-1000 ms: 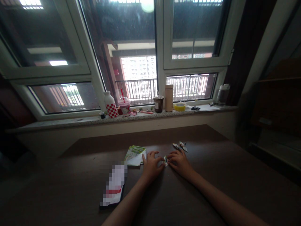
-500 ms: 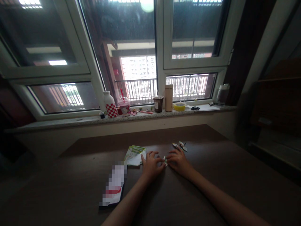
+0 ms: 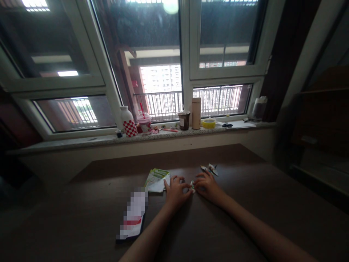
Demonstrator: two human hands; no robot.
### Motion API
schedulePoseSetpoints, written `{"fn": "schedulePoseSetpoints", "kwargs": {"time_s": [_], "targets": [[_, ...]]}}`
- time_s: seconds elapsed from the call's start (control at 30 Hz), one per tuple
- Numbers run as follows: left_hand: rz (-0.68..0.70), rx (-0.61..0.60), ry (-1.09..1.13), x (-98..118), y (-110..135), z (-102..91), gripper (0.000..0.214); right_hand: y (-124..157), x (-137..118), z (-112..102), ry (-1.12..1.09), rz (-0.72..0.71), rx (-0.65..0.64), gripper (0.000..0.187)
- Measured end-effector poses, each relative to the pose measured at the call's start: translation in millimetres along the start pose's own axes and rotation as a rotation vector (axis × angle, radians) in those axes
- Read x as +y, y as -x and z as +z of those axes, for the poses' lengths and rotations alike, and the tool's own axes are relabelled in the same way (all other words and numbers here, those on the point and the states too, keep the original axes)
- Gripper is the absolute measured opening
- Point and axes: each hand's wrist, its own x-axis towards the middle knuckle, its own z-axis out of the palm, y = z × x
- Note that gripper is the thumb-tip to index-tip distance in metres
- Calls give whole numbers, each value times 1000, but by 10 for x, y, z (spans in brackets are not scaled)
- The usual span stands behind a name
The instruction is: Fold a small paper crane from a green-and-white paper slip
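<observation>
Over the dark wooden table [image 3: 81,207], the person's left hand [image 3: 176,191] is pinching the left side of a small folded paper [image 3: 192,186], thumb and forefinger closing on it while the other fingers are fanning outward. The right hand [image 3: 208,186] is gripping the opposite side, fingertips bunching together. The paper is sitting between the two hands, low over the tabletop; I'm guessing both are holding it because so small a thing needs steadying from either side. Its creases are too tiny for me to make out.

Two pointed folded paper pieces [image 3: 213,169] are lying just beyond the right hand, seemingly set aside there. Green-and-white printed sheets [image 3: 156,176] are overlapping beside the left hand, probably for easy reach; I can't tell whether its little finger is touching them. Nearer the person, a flat dark-edged item [image 3: 136,231] is resting left of the forearm, its face blurred out. Along the windowsill [image 3: 95,141], a red-checked white bottle [image 3: 128,122] and a beige flask [image 3: 196,113] are standing well apart from the hands.
</observation>
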Motion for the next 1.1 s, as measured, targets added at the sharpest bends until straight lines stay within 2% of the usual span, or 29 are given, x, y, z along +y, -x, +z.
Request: {"fn": "schedulePoseSetpoints", "kwargs": {"time_s": [0.73,1.1], "targets": [[-10,29,-31,19,7,7,22,26,126,61,-120,11,19,11],[32,42,-4,-3,0,16,16,18,123,67,-150,49,-5,10]]}}
